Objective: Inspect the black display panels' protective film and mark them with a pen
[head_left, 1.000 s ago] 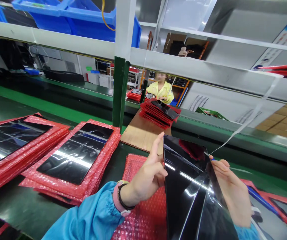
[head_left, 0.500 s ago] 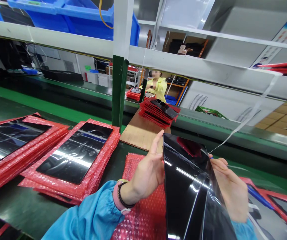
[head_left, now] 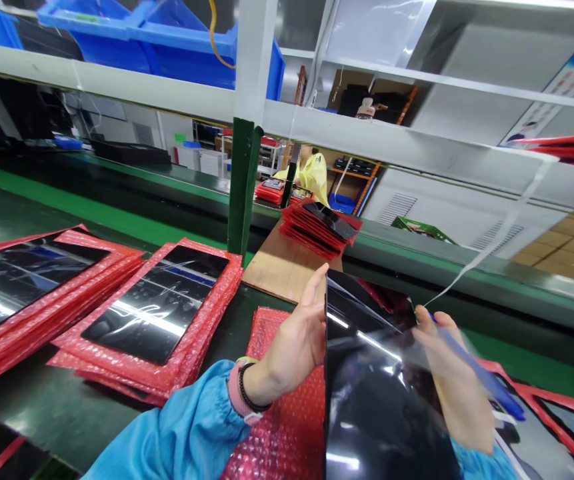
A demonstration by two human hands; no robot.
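Note:
My left hand (head_left: 299,340) grips the left edge of a glossy black screen panel (head_left: 377,400), its index finger pointing up along the edge. The panel is tilted towards me in front of my body. At its upper right corner, my right hand (head_left: 459,380) is closed, with a blue pen-like tool (head_left: 487,373) held in it, blurred by motion. A clear film seems to lie over the right edge near these fingers; its extent is hard to see. Under my left forearm lies red bubble wrap (head_left: 271,447).
Left on the dark green bench are red bubble-wrap stacks (head_left: 199,347) topped by black screens (head_left: 159,303). A wooden board (head_left: 277,267) carries another red stack (head_left: 311,230). A white cord (head_left: 471,263) hangs right. Behind the green post (head_left: 241,187) is a person in yellow (head_left: 314,177).
The blue tool in my right hand has swung into view beside the fingers. My right hand has shifted slightly left at the panel's corner. My left hand keeps its grip.

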